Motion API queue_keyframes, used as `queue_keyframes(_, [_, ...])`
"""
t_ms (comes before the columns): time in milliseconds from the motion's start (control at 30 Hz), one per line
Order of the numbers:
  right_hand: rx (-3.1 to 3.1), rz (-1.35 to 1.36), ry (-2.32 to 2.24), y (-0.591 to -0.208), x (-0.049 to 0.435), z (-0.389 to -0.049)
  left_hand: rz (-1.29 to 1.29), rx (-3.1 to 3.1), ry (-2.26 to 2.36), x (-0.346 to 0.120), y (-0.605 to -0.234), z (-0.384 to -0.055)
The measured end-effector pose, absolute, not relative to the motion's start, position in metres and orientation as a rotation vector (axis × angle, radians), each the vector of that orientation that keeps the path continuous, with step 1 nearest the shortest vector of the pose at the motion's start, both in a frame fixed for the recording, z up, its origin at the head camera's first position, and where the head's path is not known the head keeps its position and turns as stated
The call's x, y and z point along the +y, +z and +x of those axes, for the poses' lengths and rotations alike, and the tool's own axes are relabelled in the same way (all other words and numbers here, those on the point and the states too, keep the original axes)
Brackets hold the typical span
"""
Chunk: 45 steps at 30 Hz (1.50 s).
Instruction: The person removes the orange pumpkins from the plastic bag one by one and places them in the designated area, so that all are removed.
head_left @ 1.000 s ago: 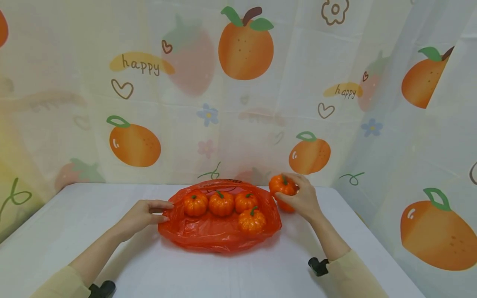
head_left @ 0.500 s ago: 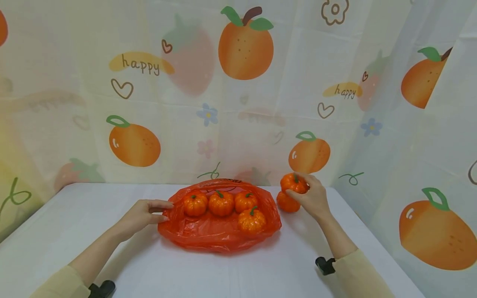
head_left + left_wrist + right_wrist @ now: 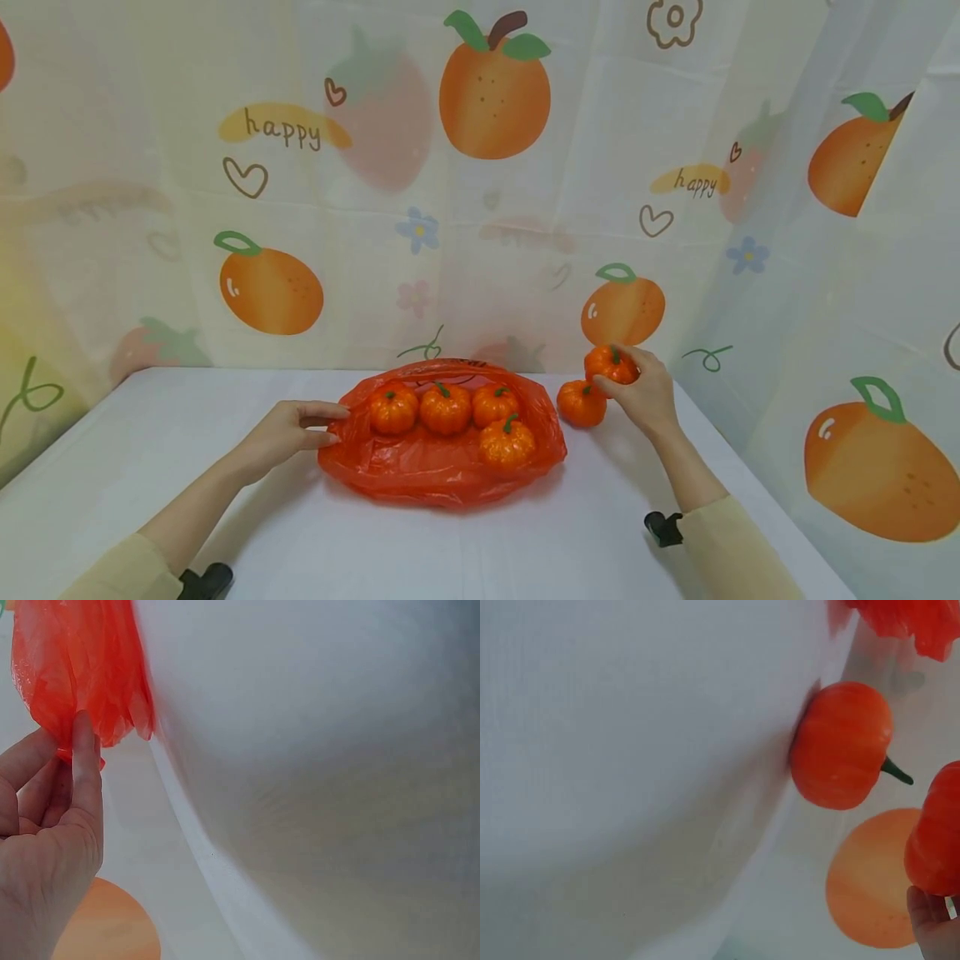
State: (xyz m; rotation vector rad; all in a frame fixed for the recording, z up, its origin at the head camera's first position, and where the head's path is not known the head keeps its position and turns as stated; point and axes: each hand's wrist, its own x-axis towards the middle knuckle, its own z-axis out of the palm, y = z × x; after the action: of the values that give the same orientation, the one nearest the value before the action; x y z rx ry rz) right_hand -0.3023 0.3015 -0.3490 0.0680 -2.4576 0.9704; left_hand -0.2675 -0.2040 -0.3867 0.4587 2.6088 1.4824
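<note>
My left hand (image 3: 288, 437) pinches the left edge of a thin red plastic bag (image 3: 442, 487), whose gathered end (image 3: 82, 667) hangs at the fingertips in the left wrist view. Several small orange pumpkins with green stems lie in the bag's wide mouth, among them a front one (image 3: 507, 443). To the right, my right hand (image 3: 647, 387) grips another small pumpkin (image 3: 609, 364), raised above the table. Just below and left of it, a loose pumpkin (image 3: 581, 405) rests on the table. In the right wrist view, the held pumpkin (image 3: 939, 832) is partly cut off at the frame edge.
The table (image 3: 465, 550) has a white cloth. A curtain (image 3: 480, 250) printed with fruit hangs along its back and right side. Black straps (image 3: 663, 528) sit at the wrists, by the cream sleeves.
My right hand has moved right with the held pumpkin, away from the bag, so the loose pumpkin below shows more fully. The left hand and the bag stay put.
</note>
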Motion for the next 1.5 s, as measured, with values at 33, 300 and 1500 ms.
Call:
queue_keyframes(33, [-2.453,0.058,0.968,-0.350,0.303,-0.303,0.451,2.609,1.484,-0.204,-0.386,-0.267])
queue_keyframes(300, [-2.411,-0.001,0.964,-0.352,0.312,-0.307,0.465,2.606,1.473,-0.205,-0.387,-0.267])
queue_keyframes(1500, [-2.650,-0.225,0.899,-0.375,0.349,-0.320,0.469,2.612,1.472,-0.204,-0.387,-0.269])
